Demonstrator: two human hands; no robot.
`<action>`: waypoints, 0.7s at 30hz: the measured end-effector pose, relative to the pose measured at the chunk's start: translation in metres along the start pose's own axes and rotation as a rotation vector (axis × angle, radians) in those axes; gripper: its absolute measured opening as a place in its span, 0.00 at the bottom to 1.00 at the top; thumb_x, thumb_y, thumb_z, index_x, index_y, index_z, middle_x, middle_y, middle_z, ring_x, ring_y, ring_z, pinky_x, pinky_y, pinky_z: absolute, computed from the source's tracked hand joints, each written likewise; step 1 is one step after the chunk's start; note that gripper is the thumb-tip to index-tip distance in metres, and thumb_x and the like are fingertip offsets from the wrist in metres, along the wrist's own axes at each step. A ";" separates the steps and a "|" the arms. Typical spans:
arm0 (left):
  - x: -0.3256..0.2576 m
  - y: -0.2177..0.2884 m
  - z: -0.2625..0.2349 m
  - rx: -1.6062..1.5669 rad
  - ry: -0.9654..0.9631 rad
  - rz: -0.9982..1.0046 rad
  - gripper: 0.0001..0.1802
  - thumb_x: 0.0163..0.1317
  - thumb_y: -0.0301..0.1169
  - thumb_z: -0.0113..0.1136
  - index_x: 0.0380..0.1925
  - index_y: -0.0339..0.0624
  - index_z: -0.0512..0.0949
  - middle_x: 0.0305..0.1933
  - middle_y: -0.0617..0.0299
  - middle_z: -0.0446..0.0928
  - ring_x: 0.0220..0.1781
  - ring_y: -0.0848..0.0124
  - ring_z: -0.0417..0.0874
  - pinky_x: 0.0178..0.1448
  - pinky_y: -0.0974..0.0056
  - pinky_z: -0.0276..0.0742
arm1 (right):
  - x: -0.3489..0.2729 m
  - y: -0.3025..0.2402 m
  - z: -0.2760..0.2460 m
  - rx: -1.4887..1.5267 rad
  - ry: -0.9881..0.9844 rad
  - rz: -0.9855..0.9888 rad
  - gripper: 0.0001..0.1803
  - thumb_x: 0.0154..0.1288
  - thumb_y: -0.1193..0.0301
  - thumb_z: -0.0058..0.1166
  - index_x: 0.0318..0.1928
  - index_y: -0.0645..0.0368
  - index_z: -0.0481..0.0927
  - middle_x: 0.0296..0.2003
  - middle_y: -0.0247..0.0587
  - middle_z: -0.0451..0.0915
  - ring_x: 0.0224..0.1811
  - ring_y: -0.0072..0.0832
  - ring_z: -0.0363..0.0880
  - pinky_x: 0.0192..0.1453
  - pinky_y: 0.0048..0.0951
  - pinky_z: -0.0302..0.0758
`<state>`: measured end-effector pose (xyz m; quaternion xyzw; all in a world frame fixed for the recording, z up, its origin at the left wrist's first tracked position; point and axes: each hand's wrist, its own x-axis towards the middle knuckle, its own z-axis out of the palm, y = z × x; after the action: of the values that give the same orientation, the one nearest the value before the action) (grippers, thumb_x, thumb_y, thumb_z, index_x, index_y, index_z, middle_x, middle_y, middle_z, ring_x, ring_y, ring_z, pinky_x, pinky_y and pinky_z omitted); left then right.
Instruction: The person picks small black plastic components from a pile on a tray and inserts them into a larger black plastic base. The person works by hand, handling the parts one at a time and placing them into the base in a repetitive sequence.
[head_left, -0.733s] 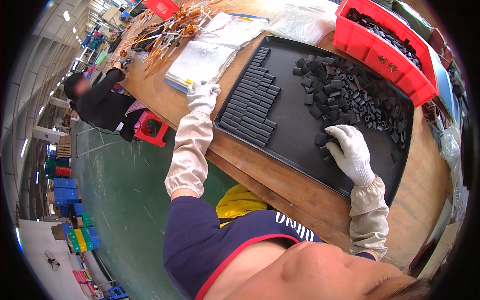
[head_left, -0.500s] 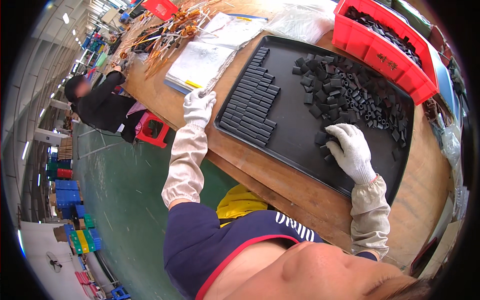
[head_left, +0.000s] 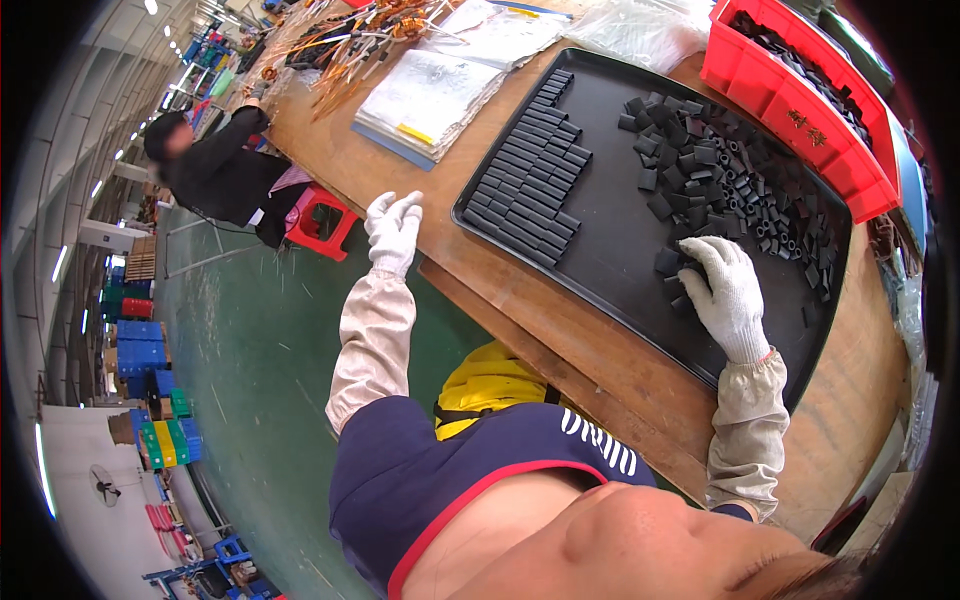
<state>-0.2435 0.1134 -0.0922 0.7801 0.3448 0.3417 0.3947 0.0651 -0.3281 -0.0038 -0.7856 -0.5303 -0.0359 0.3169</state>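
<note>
A large black tray (head_left: 600,260) lies on the wooden workbench. On its left side, short black tubes (head_left: 530,190) stand in close, even rows; on its right is a loose heap of black tubes (head_left: 700,170). My right hand (head_left: 728,300), in a white knit glove, rests over the near end of the heap. Its thumb and forefinger curve apart beside a few loose tubes, and I see nothing gripped between them. Left of the tray, past the bench's edge, my gloved left hand (head_left: 393,232) is raised with its fingers spread, holding nothing.
Behind the tray's right side stands a red bin (head_left: 800,120) of black pieces. Papers in clear sleeves (head_left: 430,100) and a plastic bag (head_left: 640,35) lie beyond the tray. Wire parts (head_left: 380,40) are heaped farther off. A person (head_left: 225,170) sits at the bench near a red stool (head_left: 325,225).
My left hand has come away from the bench by the papers and its fingers have spread. My right hand stays by the same tubes. The whole view has shifted slightly.
</note>
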 end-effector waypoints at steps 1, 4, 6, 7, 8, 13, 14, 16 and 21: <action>0.003 -0.002 -0.003 0.049 0.019 -0.049 0.22 0.72 0.31 0.64 0.62 0.32 0.76 0.69 0.63 0.70 0.61 0.73 0.77 0.69 0.68 0.72 | 0.000 0.000 0.000 -0.005 0.001 0.004 0.20 0.58 0.74 0.66 0.53 0.57 0.83 0.51 0.44 0.83 0.56 0.47 0.80 0.62 0.43 0.74; 0.011 -0.013 -0.013 0.158 0.074 -0.105 0.23 0.72 0.29 0.63 0.64 0.33 0.74 0.71 0.62 0.68 0.59 0.76 0.79 0.67 0.70 0.73 | 0.000 0.000 -0.001 -0.002 0.001 0.009 0.20 0.58 0.74 0.66 0.53 0.57 0.83 0.51 0.44 0.83 0.56 0.47 0.80 0.62 0.43 0.74; 0.009 -0.013 -0.010 0.030 0.061 -0.139 0.24 0.72 0.28 0.63 0.64 0.33 0.72 0.68 0.62 0.72 0.59 0.77 0.79 0.66 0.71 0.74 | 0.000 0.001 0.000 -0.003 0.002 0.007 0.20 0.58 0.74 0.66 0.52 0.57 0.83 0.51 0.45 0.83 0.56 0.47 0.80 0.62 0.43 0.75; 0.010 -0.014 -0.009 0.015 0.065 -0.137 0.24 0.72 0.28 0.64 0.65 0.33 0.71 0.66 0.61 0.74 0.58 0.77 0.79 0.65 0.71 0.74 | -0.001 0.002 0.000 -0.006 0.003 0.004 0.19 0.58 0.74 0.66 0.52 0.57 0.83 0.51 0.45 0.83 0.56 0.47 0.80 0.62 0.43 0.75; 0.012 -0.015 -0.008 0.001 0.070 -0.134 0.25 0.71 0.28 0.64 0.65 0.33 0.70 0.64 0.61 0.76 0.58 0.77 0.79 0.64 0.71 0.75 | -0.001 0.002 0.001 -0.010 0.004 0.001 0.19 0.58 0.74 0.65 0.52 0.58 0.83 0.51 0.45 0.83 0.56 0.47 0.80 0.62 0.43 0.75; 0.015 -0.010 -0.011 -0.087 0.136 -0.078 0.23 0.71 0.28 0.64 0.62 0.35 0.71 0.51 0.61 0.85 0.48 0.76 0.80 0.61 0.73 0.75 | -0.001 0.002 0.001 -0.011 0.009 0.009 0.19 0.59 0.74 0.66 0.52 0.58 0.83 0.51 0.44 0.83 0.57 0.47 0.80 0.63 0.42 0.74; 0.013 -0.003 -0.010 -0.135 0.156 -0.078 0.20 0.72 0.28 0.64 0.60 0.36 0.74 0.51 0.62 0.84 0.46 0.76 0.80 0.59 0.73 0.76 | -0.002 0.002 0.001 -0.018 0.008 0.013 0.19 0.59 0.74 0.66 0.52 0.57 0.83 0.51 0.44 0.83 0.57 0.46 0.80 0.63 0.42 0.74; 0.008 0.007 -0.010 -0.227 0.202 -0.079 0.15 0.73 0.29 0.63 0.57 0.37 0.78 0.51 0.63 0.84 0.42 0.78 0.78 0.56 0.74 0.76 | -0.001 0.001 -0.001 -0.010 0.001 0.024 0.19 0.59 0.74 0.66 0.53 0.57 0.83 0.51 0.44 0.83 0.57 0.46 0.80 0.63 0.42 0.74; 0.011 0.015 -0.025 -0.375 0.172 -0.259 0.11 0.75 0.29 0.59 0.53 0.38 0.82 0.46 0.66 0.84 0.37 0.79 0.79 0.44 0.72 0.78 | -0.001 0.000 0.000 -0.010 -0.005 0.026 0.20 0.59 0.74 0.66 0.53 0.56 0.83 0.51 0.44 0.83 0.57 0.46 0.79 0.64 0.42 0.74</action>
<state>-0.2537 0.1253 -0.0657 0.6105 0.4051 0.4114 0.5422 0.0646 -0.3289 -0.0047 -0.7941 -0.5204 -0.0325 0.3124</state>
